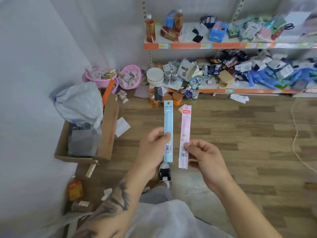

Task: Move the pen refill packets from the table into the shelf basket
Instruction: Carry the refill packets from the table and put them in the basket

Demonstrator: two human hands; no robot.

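Gripping one packet each, our hands carry the refills upright in front of us. Our left grip [154, 145] pinches the blue refill packet [168, 129] near its lower third, thumb across the front over the barcode, so most of the strip stands free toward twelve o'clock. Our right grip [202, 155] pinches the pink refill packet [185, 134] the same way, thumb tip on its lower face, fingers curled behind. We judge the packets are kept apart and label-up so each can be read or sorted before dropping in. They run nearly parallel, just beside each other, not touching.

Both forearms reach forward from six o'clock, wrists angled inward, the tattooed left arm lower in view. Beyond the packets, toward eleven o'clock, two pink baskets [130, 78] sit on the floor by the shelf [240, 91]; which one is the target we cannot tell. A cardboard box [109, 127] lies at nine o'clock.
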